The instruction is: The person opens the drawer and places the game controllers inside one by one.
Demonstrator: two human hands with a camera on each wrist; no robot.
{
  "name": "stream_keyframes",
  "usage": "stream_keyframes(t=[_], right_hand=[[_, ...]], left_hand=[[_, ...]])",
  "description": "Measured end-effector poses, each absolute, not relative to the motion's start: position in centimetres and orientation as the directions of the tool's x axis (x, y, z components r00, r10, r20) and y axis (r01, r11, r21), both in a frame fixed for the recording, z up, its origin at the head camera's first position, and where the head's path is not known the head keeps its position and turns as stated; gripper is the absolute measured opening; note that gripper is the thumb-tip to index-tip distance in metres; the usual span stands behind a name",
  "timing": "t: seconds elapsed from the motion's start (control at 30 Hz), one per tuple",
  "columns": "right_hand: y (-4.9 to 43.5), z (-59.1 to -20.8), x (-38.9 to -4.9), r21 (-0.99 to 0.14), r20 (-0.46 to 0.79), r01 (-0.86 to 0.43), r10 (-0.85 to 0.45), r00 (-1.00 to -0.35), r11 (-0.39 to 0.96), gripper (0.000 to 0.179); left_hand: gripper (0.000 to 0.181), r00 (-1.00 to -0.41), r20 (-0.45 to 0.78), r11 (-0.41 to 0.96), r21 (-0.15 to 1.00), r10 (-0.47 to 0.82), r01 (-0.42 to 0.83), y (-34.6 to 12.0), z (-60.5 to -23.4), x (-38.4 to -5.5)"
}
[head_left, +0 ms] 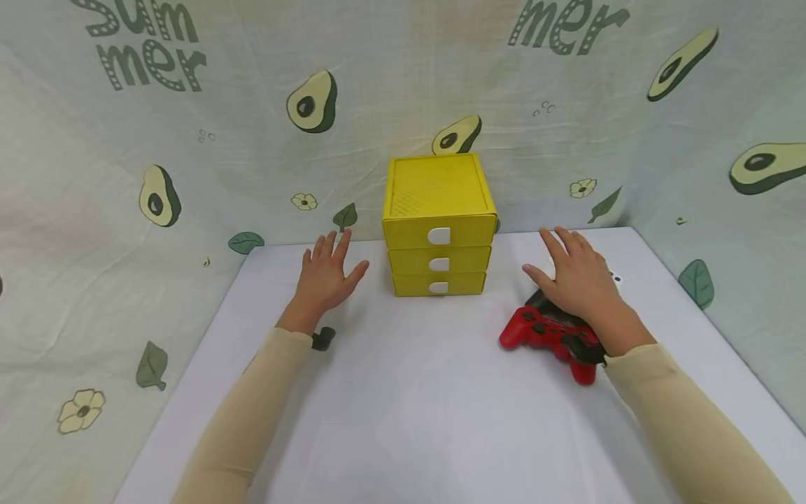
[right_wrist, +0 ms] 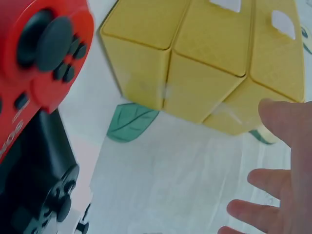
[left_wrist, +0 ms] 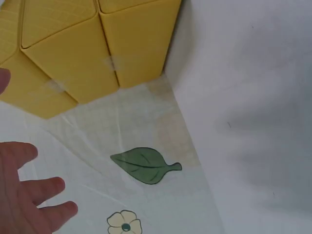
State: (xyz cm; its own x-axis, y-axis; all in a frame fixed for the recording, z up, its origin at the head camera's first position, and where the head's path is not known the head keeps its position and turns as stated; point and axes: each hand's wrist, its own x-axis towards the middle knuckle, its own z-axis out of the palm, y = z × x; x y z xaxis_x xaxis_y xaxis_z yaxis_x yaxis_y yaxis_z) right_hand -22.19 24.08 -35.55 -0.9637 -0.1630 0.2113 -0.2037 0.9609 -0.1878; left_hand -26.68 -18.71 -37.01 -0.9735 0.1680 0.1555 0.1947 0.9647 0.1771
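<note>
My left hand point(head_left: 326, 276) hovers over the left side of the white table, fingers spread and holding nothing. To its right stands a yellow box of three stacked drawers point(head_left: 441, 234) with white tabs, its drawers closed. My right hand point(head_left: 576, 276) is spread above the game controllers, with nothing in its grasp; whether it touches them I cannot tell. A red game controller point(head_left: 518, 329) lies closest to me. Behind it is a black game controller point(right_wrist: 39, 156), partly covered by my hand in the head view. A white one point(right_wrist: 80, 204) shows only in part beyond that.
The white tabletop point(head_left: 403, 406) ends at a fabric backdrop point(head_left: 252, 140) printed with avocados, leaves and flowers, which rises behind and along both sides. A small black piece point(head_left: 324, 339) sits at my left wrist.
</note>
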Motion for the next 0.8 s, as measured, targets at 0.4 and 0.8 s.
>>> stream_keyframes(t=[0.4,0.8], right_hand=[[21.6,-35.3,-22.3,-0.337,0.353,-0.275,-0.150,-0.924,0.900,0.066],[18.7,-34.8,-22.5,-0.439,0.384,-0.277,-0.101,-0.918,0.855,0.059]], left_hand=[[0.072,-0.952,0.232,0.908,0.320,0.200,0.269,-17.7,-36.6,-27.1],[0.070,-0.969,0.190,0.836,0.496,0.159,0.234,-17.1,-36.1,-27.6]])
